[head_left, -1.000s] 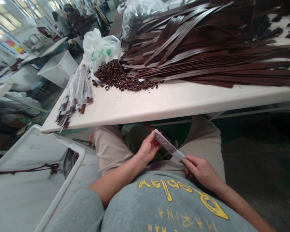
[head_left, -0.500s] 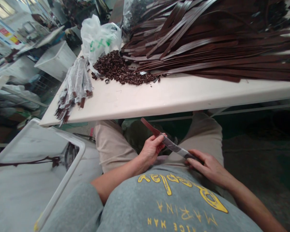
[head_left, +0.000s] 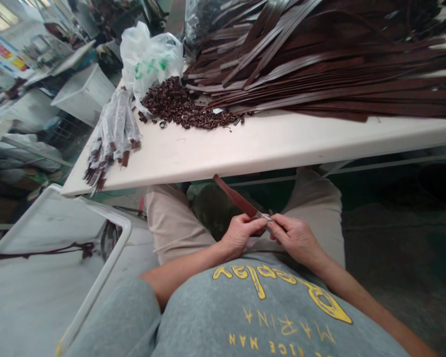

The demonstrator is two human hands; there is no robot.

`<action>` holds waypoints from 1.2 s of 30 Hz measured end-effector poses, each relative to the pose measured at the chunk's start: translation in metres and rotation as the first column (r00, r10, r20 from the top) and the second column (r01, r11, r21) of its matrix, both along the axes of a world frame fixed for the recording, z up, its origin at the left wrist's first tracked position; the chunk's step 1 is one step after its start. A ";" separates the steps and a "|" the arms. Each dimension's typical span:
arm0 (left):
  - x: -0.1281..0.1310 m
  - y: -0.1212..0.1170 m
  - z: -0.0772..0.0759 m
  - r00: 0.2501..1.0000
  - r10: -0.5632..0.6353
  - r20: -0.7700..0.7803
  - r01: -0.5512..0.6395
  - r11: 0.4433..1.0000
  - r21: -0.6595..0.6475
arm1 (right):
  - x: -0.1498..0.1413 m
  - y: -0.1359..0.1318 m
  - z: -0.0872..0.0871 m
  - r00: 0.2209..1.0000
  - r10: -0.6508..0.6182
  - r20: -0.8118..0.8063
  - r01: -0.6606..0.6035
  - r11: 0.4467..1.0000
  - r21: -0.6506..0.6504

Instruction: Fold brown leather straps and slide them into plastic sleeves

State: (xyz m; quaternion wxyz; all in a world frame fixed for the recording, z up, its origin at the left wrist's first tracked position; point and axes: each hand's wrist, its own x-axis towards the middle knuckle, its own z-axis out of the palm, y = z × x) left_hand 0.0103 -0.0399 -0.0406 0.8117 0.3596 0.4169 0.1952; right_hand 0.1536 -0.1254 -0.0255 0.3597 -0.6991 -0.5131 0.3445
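A brown leather strap (head_left: 238, 199) slants over my lap, its bare end pointing up and left toward the table edge. Clear plastic wrapping (head_left: 264, 216) shows bunched around the strap where my fingers meet. My left hand (head_left: 241, 234) pinches the wrapped part between thumb and fingers. Right beside it, my right hand (head_left: 295, 239) is closed on the same piece, fingertips almost touching the left ones. The strap's other end is hidden behind my right hand.
On the white table (head_left: 223, 153) lie a pile of brown straps (head_left: 319, 94), a heap of small brown loops (head_left: 186, 111), a white plastic bag (head_left: 148, 59) and a bundle of plastic-sleeved straps (head_left: 113, 124). A white bin (head_left: 124, 233) stands at my left.
My right hand has moved left along the strap to meet my left hand, which has shifted slightly right and down. More of the strap's bare brown end now shows.
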 end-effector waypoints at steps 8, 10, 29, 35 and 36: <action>-0.025 0.061 0.018 0.983 0.181 0.011 -0.179 0.960 0.216 | 0.044 -0.016 0.010 0.979 0.112 -0.173 -0.140 0.978 -0.158; -0.031 0.073 0.021 0.989 0.148 -0.029 -0.135 0.952 0.273 | 0.052 -0.018 0.012 0.973 0.112 -0.200 -0.150 0.971 -0.188; 0.017 0.031 0.010 0.998 0.002 -0.070 0.003 0.997 0.081 | 0.087 -0.025 0.001 0.973 -0.023 0.231 0.006 0.997 0.073; 0.022 0.020 0.007 0.997 -0.063 -0.043 0.066 0.995 0.081 | 0.019 0.015 -0.008 0.978 -0.080 0.193 0.014 0.947 0.322; 0.020 0.021 0.007 0.997 -0.067 -0.048 0.070 0.995 0.072 | 0.016 0.015 -0.012 0.979 -0.090 0.181 0.024 0.941 0.338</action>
